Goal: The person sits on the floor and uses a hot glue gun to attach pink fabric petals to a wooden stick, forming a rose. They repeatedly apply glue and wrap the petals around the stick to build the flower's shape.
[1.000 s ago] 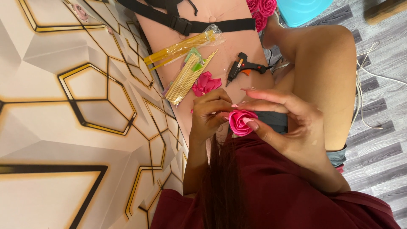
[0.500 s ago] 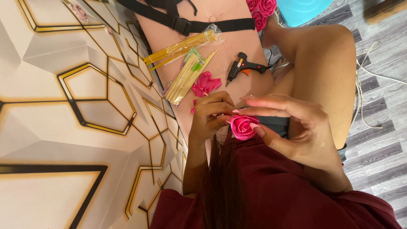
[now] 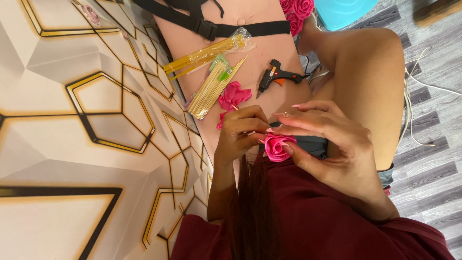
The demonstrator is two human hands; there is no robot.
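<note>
My left hand [image 3: 240,132] and right hand [image 3: 332,144] close around the pink ribbon rose [image 3: 278,147]. Ahead, skewer bundle [image 3: 211,89], ribbon pieces [image 3: 233,96] and glue gun [image 3: 278,74] crowd the pink board [image 3: 255,45]; bare board between them.

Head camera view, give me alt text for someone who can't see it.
Two hands, left hand and right hand, hold a pink ribbon rose between them above a lap. Beyond lie a bundle of wooden skewers, pink ribbon pieces and a black glue gun.

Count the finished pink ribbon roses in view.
3: one rose held between both hands, and two roses at the top edge beside the blue container. More may lie out of frame.
</note>
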